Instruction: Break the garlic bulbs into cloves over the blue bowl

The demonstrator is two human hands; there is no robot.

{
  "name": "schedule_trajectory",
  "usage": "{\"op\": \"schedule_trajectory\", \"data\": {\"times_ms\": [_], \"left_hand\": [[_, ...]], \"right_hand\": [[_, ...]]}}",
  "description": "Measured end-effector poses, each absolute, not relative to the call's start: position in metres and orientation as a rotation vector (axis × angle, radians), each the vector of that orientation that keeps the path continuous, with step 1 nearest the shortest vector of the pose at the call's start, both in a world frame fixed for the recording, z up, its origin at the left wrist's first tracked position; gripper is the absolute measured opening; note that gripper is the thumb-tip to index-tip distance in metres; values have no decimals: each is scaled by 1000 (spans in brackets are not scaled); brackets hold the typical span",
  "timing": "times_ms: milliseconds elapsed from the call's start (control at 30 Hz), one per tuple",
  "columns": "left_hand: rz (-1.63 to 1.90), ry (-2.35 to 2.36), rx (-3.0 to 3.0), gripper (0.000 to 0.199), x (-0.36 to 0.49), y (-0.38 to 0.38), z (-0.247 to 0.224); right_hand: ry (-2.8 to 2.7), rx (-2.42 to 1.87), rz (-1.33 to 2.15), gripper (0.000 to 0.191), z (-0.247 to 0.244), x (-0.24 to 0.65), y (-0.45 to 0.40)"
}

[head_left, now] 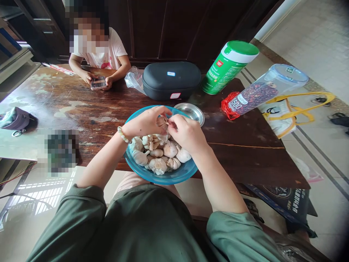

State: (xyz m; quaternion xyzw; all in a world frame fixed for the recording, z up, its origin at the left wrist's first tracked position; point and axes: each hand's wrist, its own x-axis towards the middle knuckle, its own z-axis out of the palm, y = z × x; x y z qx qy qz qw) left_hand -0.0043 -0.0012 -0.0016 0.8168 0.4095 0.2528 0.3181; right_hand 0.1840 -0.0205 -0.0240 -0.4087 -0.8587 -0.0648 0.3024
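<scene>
A blue plastic bowl point(160, 179) at the table's front edge holds several whole garlic bulbs point(158, 166). Above its far side, my left hand point(147, 122) has its fingers wrapped round a garlic bulb point(163, 123). The fingers of my right hand point(187, 131) are pinched together at the right side of that same bulb, by its stem. Just behind the bowl, partly hidden by my right hand, stands a shallow metal dish point(195, 111).
Behind the bowl are a black case point(171, 80) and a plastic bag point(134, 79). A green canister point(227, 67) and a clear jar point(261, 91) stand back right. Across the table a person point(109, 49) holds a phone point(98, 83). A purple pouch point(16, 118) lies far left.
</scene>
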Motion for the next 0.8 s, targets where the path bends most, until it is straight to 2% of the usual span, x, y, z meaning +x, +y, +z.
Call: {"op": "schedule_trajectory", "data": {"times_ms": [300,800], "left_hand": [[706,1060,2172,56,-7,1,-2],[759,1101,2006,50,-8,-2,-1]], "right_hand": [[-2151,-941,-76,13,-26,185,-16],[-2106,-936,49,11,-23,186,-14]]}}
